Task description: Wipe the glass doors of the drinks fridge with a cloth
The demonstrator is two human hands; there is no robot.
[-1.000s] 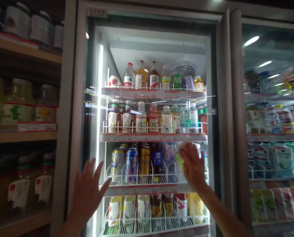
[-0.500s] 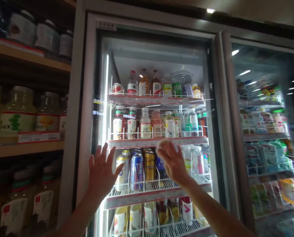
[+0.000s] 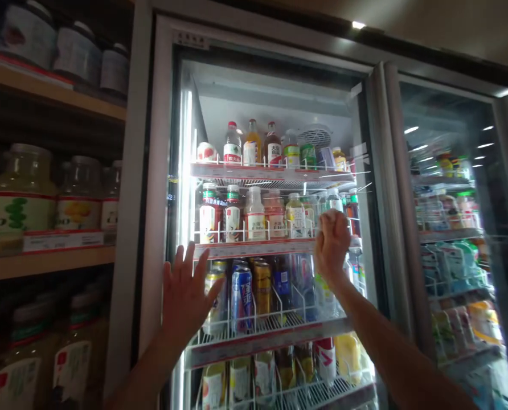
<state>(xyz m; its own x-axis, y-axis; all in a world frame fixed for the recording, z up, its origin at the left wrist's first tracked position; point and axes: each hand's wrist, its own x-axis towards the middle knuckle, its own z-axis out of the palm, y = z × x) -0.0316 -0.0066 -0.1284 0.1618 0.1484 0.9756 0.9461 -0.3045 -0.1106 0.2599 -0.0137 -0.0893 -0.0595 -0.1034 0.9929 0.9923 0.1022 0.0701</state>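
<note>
A tall drinks fridge with a glass door fills the middle of the view. My left hand lies flat on the glass at the lower left, fingers spread, in front of a row of cans. My right hand is raised against the glass at the height of the second shelf, curled into a fist. What the fist holds, if anything, is hidden. Behind it stand bottles with labels on a wire shelf.
Wooden shelves with large jars stand to the left of the fridge. A second glass-door fridge with packaged drinks stands to the right. Further bottles fill the top shelf and the bottom shelf.
My right hand swept left across the glass, then up and right, and closed from a flat shape into a fist. My left hand stayed flat on the glass. The view tilted upward.
</note>
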